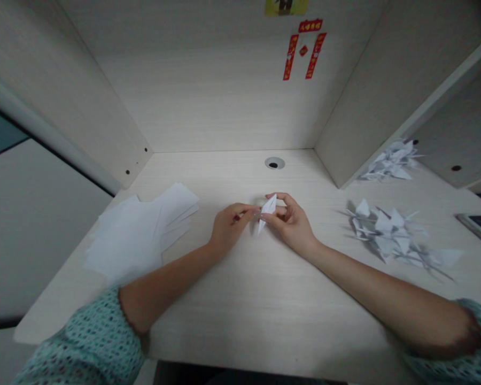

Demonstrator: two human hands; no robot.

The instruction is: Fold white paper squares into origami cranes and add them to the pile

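A small piece of folded white paper [269,205] is held between my two hands over the middle of the desk. My left hand [231,224] pinches its left edge with thumb and index finger. From the other side, my right hand [292,222] grips it, thumb in front and fingers behind. The folded paper is narrow and pointed at top and bottom, its lower tip close to the desk top. Right of my right hand lies a pile of folded white paper cranes [388,230]. To the left of my left hand, loose white paper sheets [132,235] lie spread and overlapping.
A second heap of paper cranes [393,160] sits behind the right divider panel [361,101]. A phone [479,227] lies at the far right. The pale desk [240,315] has a round cable hole [274,163] at the back. Red paper strips [291,58] are stuck on the back wall.
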